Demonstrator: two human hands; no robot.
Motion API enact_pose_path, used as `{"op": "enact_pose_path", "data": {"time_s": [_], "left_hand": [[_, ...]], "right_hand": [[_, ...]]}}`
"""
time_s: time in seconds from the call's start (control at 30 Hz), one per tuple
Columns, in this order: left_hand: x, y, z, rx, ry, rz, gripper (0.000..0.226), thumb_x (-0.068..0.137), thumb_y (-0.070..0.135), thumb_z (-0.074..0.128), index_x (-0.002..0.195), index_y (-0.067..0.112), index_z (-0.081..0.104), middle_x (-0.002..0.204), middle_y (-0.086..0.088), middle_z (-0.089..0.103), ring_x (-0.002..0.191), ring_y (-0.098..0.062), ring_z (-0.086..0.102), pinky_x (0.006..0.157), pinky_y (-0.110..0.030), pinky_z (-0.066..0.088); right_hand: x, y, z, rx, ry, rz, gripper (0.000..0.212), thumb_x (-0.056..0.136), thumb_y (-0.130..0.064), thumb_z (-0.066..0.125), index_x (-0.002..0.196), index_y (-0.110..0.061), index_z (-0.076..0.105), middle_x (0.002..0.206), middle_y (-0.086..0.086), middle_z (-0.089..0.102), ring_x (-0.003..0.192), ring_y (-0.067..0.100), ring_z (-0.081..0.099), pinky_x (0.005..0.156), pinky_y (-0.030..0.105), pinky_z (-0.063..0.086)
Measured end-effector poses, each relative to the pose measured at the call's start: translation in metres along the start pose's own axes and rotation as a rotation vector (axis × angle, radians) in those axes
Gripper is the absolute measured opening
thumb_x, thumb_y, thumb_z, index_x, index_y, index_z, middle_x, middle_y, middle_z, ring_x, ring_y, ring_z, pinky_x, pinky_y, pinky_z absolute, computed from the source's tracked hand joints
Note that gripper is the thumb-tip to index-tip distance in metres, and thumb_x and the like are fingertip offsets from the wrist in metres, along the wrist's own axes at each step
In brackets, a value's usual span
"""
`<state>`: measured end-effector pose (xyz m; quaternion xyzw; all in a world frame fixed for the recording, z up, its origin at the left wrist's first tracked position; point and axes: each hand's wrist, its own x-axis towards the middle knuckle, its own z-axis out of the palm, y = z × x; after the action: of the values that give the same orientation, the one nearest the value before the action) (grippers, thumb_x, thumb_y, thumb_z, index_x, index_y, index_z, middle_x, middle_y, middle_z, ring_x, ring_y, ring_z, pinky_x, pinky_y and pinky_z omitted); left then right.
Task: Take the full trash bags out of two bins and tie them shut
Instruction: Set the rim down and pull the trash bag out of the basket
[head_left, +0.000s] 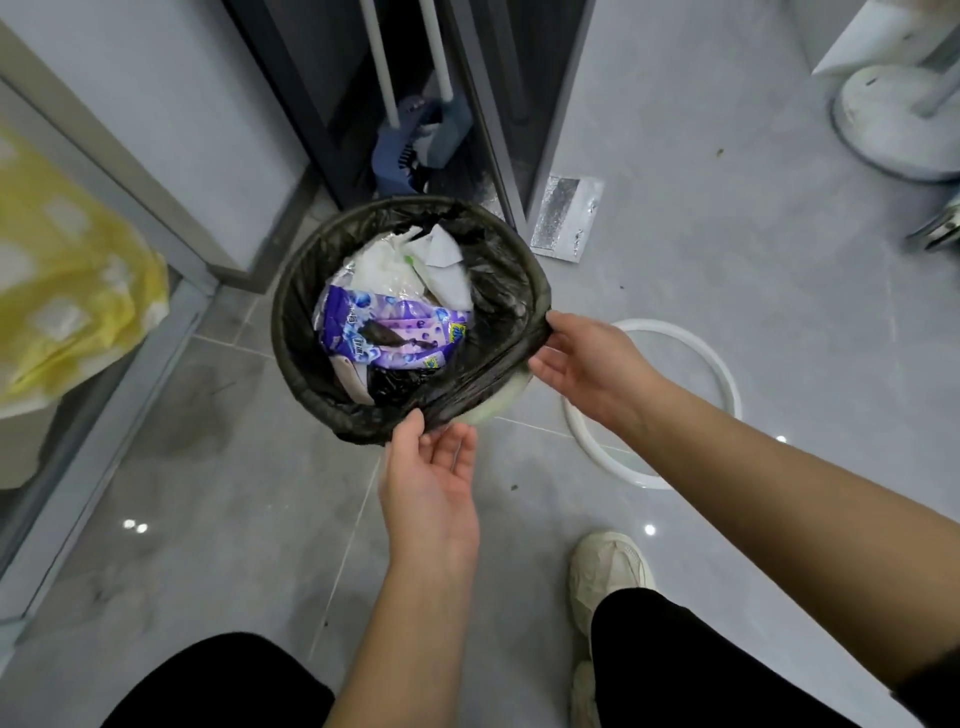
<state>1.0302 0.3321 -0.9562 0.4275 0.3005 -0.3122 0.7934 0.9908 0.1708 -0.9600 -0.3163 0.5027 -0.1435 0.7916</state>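
Head view, left hand (431, 483), right hand (587, 364), each grip pinching bag (304, 291) rim, bin (501, 405) mostly hidden

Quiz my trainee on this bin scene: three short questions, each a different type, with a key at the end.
1. True or false: the black bag is already tied shut.
2. What lies on the floor to the right of the bag? A) a white ring B) a red bucket C) a folded towel
3. Fill in: the left hand and the right hand each have their grip on the bag's ____.

Key: 1 false; 2 A; 3 rim.
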Motion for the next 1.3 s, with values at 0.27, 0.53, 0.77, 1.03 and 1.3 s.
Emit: {"op": "enact_pose_path", "data": {"time_s": [0.27,0.53,0.77,1.03,1.3], "left_hand": [[0.012,0.054,0.014,0.556,-0.013,0.418,0.018,0.089,-0.003,0.048,0.086,0.014,0.040,0.076,-0.009,0.058,0.058,-0.017,0.071,0.055,-0.024,0.058],[0.040,0.120,0.001,1.605,-0.194,0.902,0.012,0.073,0.012,0.066,0.076,0.023,0.062,0.066,0.009,0.064,0.062,-0.012,0.063,0.070,-0.034,0.054],[0.055,0.127,-0.004,2.023,-0.487,1.026,0.039,0.074,0.046,0.072,0.105,0.026,0.060,0.098,0.009,0.062,0.095,-0.015,0.057,0.080,-0.034,0.043],[0.080,0.163,0.002,1.792,-0.468,0.971,0.024,0.087,0.034,0.062,0.071,0.018,0.053,0.059,0.003,0.058,0.060,-0.016,0.054,0.058,-0.026,0.040],[0.117,0.226,0.023,2.312,-0.476,1.318,0.018,0.073,0.030,0.050,0.087,0.021,0.055,0.077,-0.003,0.066,0.075,-0.028,0.064,0.068,-0.034,0.041]], "right_hand": [[-0.002,-0.021,0.023,-0.426,0.033,-0.346,0.026,0.090,-0.002,0.044,0.083,-0.013,0.066,0.074,0.011,0.066,0.059,0.016,0.068,0.059,0.025,0.055],[0.009,-0.036,0.014,-1.531,0.011,-0.819,0.011,0.076,-0.009,0.064,0.084,-0.014,0.058,0.082,-0.001,0.051,0.076,0.022,0.053,0.065,0.030,0.041],[0.023,-0.039,0.030,-1.265,0.011,-0.941,0.005,0.077,-0.005,0.060,0.075,-0.003,0.056,0.081,0.009,0.055,0.075,0.021,0.048,0.065,0.030,0.037],[0.035,-0.065,0.012,-1.546,-0.080,-0.829,0.015,0.081,-0.010,0.059,0.077,-0.016,0.045,0.059,-0.006,0.044,0.062,0.024,0.042,0.062,0.032,0.033],[0.067,-0.095,-0.006,-2.181,0.175,-1.113,0.010,0.081,-0.020,0.053,0.074,-0.015,0.058,0.072,0.004,0.062,0.081,0.029,0.061,0.110,0.057,0.017]]}}
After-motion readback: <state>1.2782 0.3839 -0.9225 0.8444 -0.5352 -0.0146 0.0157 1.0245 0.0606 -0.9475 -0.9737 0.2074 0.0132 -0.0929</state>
